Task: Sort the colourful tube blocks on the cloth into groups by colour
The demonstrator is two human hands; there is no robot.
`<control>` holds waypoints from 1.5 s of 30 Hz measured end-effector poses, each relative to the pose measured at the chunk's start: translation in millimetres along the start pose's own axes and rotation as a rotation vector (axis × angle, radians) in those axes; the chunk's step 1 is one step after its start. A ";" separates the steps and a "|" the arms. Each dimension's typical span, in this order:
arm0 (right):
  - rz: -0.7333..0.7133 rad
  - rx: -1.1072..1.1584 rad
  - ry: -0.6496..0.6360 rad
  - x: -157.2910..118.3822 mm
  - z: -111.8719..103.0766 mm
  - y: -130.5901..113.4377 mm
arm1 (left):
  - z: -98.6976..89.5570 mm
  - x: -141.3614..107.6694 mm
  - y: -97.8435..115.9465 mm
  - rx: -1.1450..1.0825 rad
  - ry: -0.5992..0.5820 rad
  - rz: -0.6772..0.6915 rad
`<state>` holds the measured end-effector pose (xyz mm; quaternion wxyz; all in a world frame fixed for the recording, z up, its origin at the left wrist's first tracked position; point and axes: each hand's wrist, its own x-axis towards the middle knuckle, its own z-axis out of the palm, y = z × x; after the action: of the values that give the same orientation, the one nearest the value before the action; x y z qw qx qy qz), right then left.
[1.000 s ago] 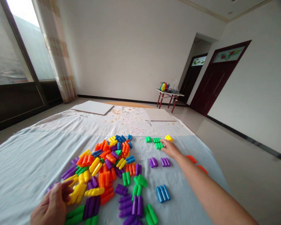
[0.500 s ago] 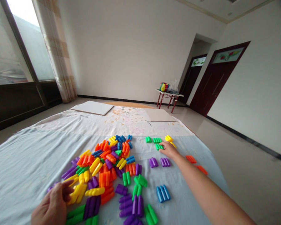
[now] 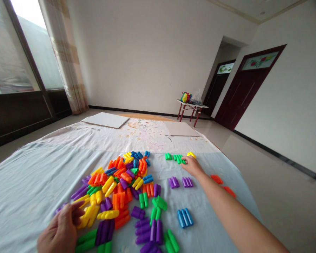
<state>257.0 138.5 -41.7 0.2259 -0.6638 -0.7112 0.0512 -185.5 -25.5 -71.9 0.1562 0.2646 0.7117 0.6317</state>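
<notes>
My right hand point(image 3: 191, 166) reaches to the far side of the cloth, its fingers closed on a green ridged plastic block point(image 3: 179, 160). That block touches or nearly touches the green one behind it, and another green block point(image 3: 168, 156) sits to the left. A yellow block point(image 3: 191, 154) lies just beyond the hand. My left hand point(image 3: 59, 226) rests at the near left edge of a mixed pile, fingers curled beside yellow blocks point(image 3: 89, 215). What its fingertips hold, if anything, is hidden.
The pile holds orange blocks point(image 3: 118, 200), purple, blue, green and yellow ones. Apart on the right lie two purple blocks point(image 3: 187, 182), a blue block point(image 3: 185, 218) and two orange blocks point(image 3: 216, 179). Two flat boards point(image 3: 106, 120) lie at the far edge.
My right hand has brought the green block slightly back and right, closer to the green one behind it. The left hand stays in place; the view has shifted slightly.
</notes>
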 end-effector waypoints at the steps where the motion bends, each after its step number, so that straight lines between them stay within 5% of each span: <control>1: 0.003 -0.009 0.014 3.6 -1.0 -0.2 | -0.6 0.1 1.2 -0.014 -0.019 -0.035; 10: 0.042 -0.094 0.032 31.2 3.8 -8.8 | -2.9 -8.1 24.7 -0.032 -0.078 -0.108; 23: 0.043 -0.127 -0.003 33.1 5.3 -4.9 | -4.1 -16.1 46.9 0.012 -0.101 -0.164; 32: 0.060 -0.114 0.051 22.3 -10.3 -4.2 | -4.8 -17.0 49.6 -0.003 -0.122 -0.119; 45: 0.110 -0.188 0.051 20.5 3.0 -13.4 | -3.6 -12.1 41.1 -0.022 -0.121 -0.105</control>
<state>243.2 157.4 -34.2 0.1774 -0.7212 -0.6694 -0.0202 -170.3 -32.9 -32.3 0.2345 0.2629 0.7070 0.6132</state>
